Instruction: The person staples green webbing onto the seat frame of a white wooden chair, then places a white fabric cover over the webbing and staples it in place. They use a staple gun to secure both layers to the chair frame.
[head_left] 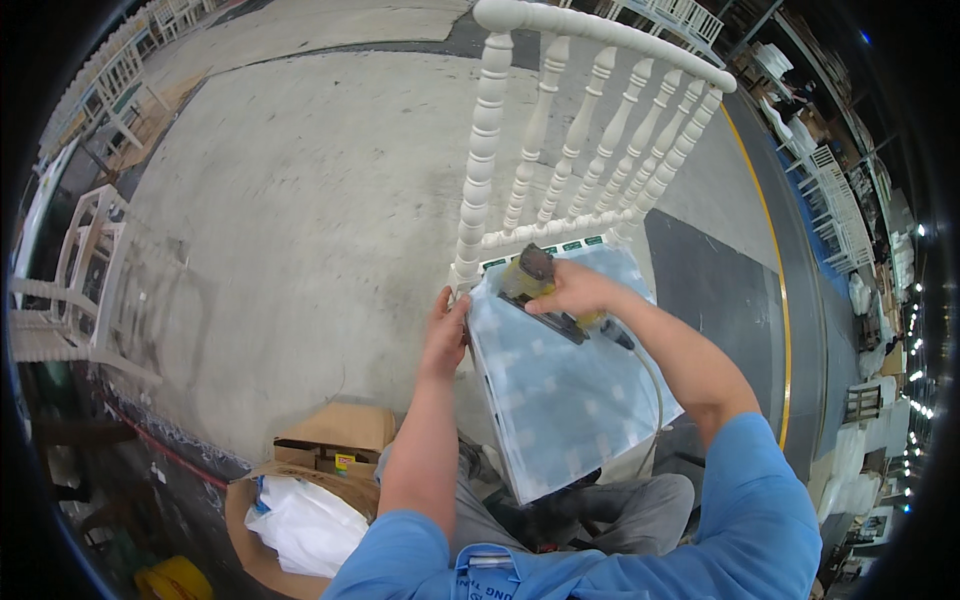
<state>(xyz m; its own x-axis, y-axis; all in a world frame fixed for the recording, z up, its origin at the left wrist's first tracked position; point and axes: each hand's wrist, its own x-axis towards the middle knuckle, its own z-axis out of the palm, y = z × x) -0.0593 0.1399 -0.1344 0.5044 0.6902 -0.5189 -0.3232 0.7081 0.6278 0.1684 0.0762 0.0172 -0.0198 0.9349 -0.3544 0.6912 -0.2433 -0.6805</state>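
A white chair frame with a turned-spindle back (485, 130) stands before me. A light blue, patchy sheet (540, 400) covers its seat, and green strips (570, 247) show along the seat's far edge. My right hand (580, 288) is closed round a yellow-green and black pneumatic staple gun (530, 270), held over the far part of the sheet. An air hose (655, 385) runs from its rear toward me. My left hand (446, 330) grips the chair at the seat's far left corner, beside the back post, its fingertips partly hidden.
An open cardboard box (335, 430) with a white plastic bag (305, 525) sits at my lower left. Another white chair frame (85, 270) stands farther left. A yellow floor line (775, 240) runs along the right, with more white furniture (838, 205) beyond.
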